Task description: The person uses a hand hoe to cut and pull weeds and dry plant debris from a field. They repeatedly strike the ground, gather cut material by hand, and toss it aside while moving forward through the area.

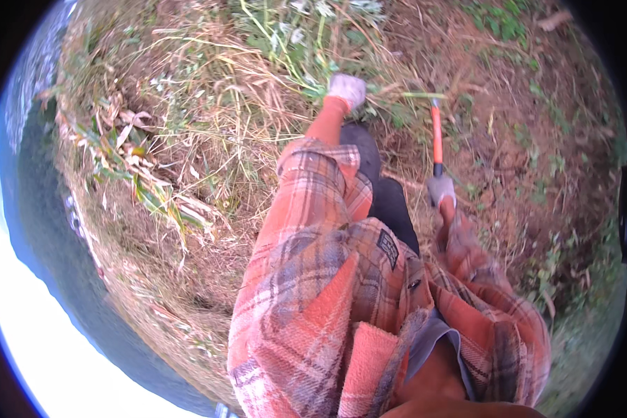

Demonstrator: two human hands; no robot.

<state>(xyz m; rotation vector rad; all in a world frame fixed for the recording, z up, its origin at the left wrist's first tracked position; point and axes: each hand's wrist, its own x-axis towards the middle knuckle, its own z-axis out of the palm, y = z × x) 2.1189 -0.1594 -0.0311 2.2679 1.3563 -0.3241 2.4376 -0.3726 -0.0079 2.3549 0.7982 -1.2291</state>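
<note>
My left hand (347, 90), in a pale work glove, is closed in a fist at the lower end of some green plant stems (291, 65). Those stems fan out beyond it towards leafy growth (321, 23). Off to the right, my right hand (441, 189), gloved too, grips the black end of a long-handled hand tool (437, 133) with an orange shaft. Its metal head, at the far end among dry grass, is too blurred to make out. A pale green stalk (423, 95) lies across that end.
Dry cut grass (235, 115) covers the ground before me. Broken corn stalks with leaves (157, 193) lie to the left. Bare reddish soil (507, 104) with low weeds (501, 23) spreads to the right. My dark-trousered legs (394, 209) are between my arms.
</note>
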